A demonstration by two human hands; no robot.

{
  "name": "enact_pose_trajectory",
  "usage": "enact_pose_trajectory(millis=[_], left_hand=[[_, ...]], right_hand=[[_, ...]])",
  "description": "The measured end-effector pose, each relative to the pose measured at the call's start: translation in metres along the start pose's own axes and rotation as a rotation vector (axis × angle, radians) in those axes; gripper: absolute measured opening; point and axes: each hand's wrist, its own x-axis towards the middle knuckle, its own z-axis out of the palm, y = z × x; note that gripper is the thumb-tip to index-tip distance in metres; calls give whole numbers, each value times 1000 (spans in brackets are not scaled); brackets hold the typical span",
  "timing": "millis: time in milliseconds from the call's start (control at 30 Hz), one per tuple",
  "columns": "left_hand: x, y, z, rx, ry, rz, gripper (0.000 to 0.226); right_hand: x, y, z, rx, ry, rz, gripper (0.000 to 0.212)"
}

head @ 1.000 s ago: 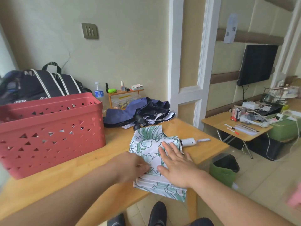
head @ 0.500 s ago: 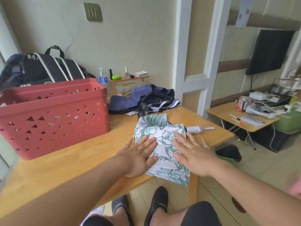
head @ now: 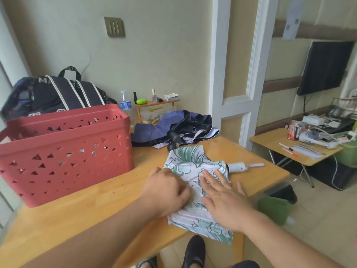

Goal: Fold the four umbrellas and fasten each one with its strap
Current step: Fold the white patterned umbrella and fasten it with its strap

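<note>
Floral umbrella (head: 193,167) on table, right hand (head: 225,202) flat, left hand (head: 166,192) pinching fabric

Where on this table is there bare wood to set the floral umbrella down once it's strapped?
Bare wood lies on the table in front of the red basket, left of the left hand. A smaller patch sits past the white handle, toward the far right corner. The back, around the navy umbrella, is crowded.

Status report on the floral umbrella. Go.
Left hand pinching canopy folds, right hand flat on top. Floral umbrella flattened on table, not strapped. Navy umbrella behind, unfolded.
</note>
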Motion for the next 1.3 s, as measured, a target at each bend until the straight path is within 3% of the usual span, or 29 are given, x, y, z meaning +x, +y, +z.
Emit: enact_pose_trajectory(millis=[133,200,267,333,400,500,767,933,1067,1167,1300], left_hand=[[62,-33,1,-383,85,-500,31],[86,-38,0,-567,-8,-647,41],[101,-35,-3,-866,-101,-731,28],[111,-32,-5,-980,-44,-729,30],[116,-34,-1,-982,48,-681,63],[117,-28,-1,-1031,158,-634,75],[93,-27,-23,-1119,268,-516,48],[68,-23,-28,-1274,373,-529,15],[45,-5,-19,-1315,455,-531,9],[27,5,-10,-1300,476,-510,10],[3,13,9,-1313,464,-499,19]], right_hand=[[3,1,0,-13,-6,-21,58],[2,2,1,-13,-4,-23,58],[3,2,3,-7,10,-25,58],[4,3,4,-16,30,-24,60],[4,3,6,-13,38,-23,60],[3,3,5,1,46,-26,60],[-2,5,7,34,111,-51,62],[-4,4,4,65,136,-65,61],[-7,3,1,96,194,-96,60],[-6,6,5,152,322,-101,57],[-7,8,10,280,737,-170,39]])
